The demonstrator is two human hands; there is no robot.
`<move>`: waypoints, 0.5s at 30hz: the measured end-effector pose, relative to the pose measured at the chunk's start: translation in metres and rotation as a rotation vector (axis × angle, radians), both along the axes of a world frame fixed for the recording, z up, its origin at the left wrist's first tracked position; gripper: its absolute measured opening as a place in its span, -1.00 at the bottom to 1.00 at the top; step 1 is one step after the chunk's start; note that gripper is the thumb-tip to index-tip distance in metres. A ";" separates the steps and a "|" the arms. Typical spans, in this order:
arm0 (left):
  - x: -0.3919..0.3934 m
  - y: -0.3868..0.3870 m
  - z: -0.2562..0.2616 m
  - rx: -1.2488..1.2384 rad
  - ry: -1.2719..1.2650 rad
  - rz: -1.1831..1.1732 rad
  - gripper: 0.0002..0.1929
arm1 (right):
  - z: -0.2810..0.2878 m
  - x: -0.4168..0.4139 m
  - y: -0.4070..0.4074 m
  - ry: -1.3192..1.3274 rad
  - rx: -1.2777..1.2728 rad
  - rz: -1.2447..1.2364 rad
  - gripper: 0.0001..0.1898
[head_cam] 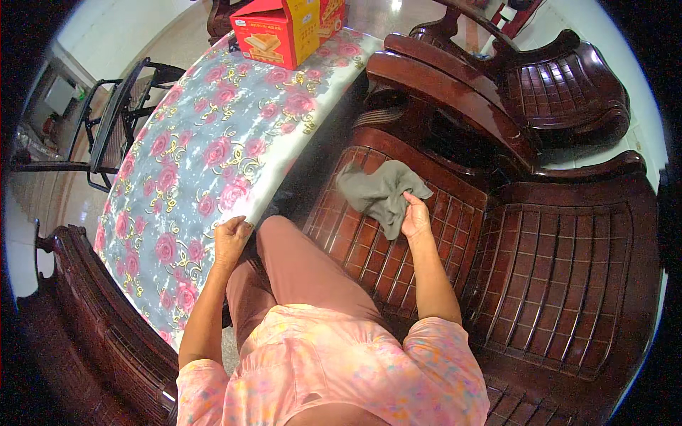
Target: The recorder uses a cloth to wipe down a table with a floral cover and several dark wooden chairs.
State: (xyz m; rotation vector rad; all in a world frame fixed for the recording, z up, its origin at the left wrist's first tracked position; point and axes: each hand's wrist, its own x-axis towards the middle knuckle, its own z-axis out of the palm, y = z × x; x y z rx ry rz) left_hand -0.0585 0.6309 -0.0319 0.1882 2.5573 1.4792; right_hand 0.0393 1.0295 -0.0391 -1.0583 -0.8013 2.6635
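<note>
My right hand point(416, 215) grips a crumpled grey-green cloth point(381, 189) by its right part, over the slatted seat of a dark wooden bench point(367, 255). Whether the cloth touches the seat I cannot tell. At the near long edge of a table covered by a rose-patterned tablecloth point(218, 152), my left hand point(233, 234) rests with its fingers curled; whether they pinch the cover's edge is not plain. My legs stand between the table and the bench.
A red and yellow cardboard box point(272, 40) stands at the table's far end. Beyond the table's left side is a black folding chair point(114, 117). A carved wooden seat point(101, 330) lies at lower left, and a wooden armchair point(565, 85) at upper right.
</note>
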 end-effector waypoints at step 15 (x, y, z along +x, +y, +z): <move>-0.009 -0.033 -0.010 -0.187 0.246 0.165 -0.78 | -0.014 0.002 0.027 -0.741 1.773 0.276 -0.50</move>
